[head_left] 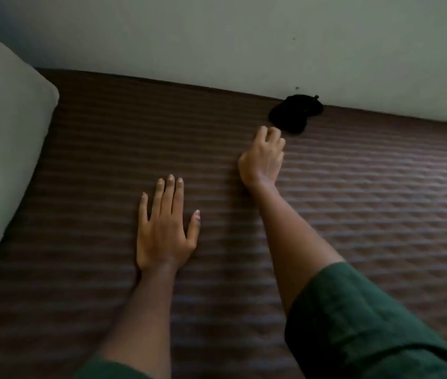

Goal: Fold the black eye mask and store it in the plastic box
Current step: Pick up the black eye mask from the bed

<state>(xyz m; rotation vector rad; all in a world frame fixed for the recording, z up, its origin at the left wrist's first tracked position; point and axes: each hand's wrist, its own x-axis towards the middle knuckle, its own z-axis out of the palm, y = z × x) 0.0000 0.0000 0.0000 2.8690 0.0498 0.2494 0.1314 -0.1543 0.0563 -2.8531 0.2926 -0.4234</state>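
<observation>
The black eye mask (294, 113) lies crumpled at the far edge of the bed, against the wall. My right hand (263, 155) is stretched out just short of it, fingers curled and a small gap left to the mask; it holds nothing. My left hand (164, 228) lies flat, palm down, fingers spread, on the brown quilted bedspread (381, 201) nearer to me. No plastic box is in view.
A pale pillow (3, 149) fills the left side of the bed. A light wall (216, 36) runs along the bed's far edge. Both my forearms wear dark green sleeves (359, 324) pushed up.
</observation>
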